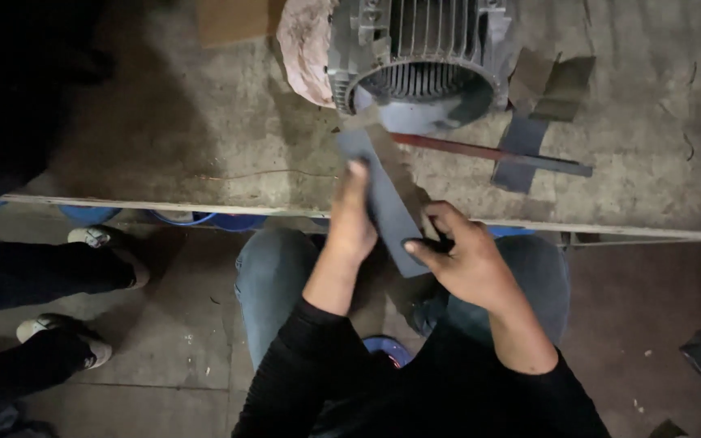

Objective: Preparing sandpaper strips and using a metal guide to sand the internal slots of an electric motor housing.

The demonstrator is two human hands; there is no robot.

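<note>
Dim light falls on a worn grey concrete counter, stained and scuffed, its pale front edge running across the view above a dusty floor. At the far side of the counter lies a large grey ribbed metal motor housing on its side, its open round end facing the person, with a pinkish cloth bundle pressed against its left flank. Right of the housing lie a few loose dark grey sheet offcuts, and a thin reddish-brown metal rod runs between them and the housing's mouth. Below the counter edge the person's knees in blue jeans show, and another person's dark trouser legs with white shoes stand at the left.

A long dark grey flat strip of sheet material slants from just below the housing's mouth down past the counter edge to the lap. The left hand lies along the strip's left edge, fingers stretched up against it, so its grip is flat and loose. The right hand pinches the strip's lower end, its grip closed on that end between thumb and fingers.
</note>
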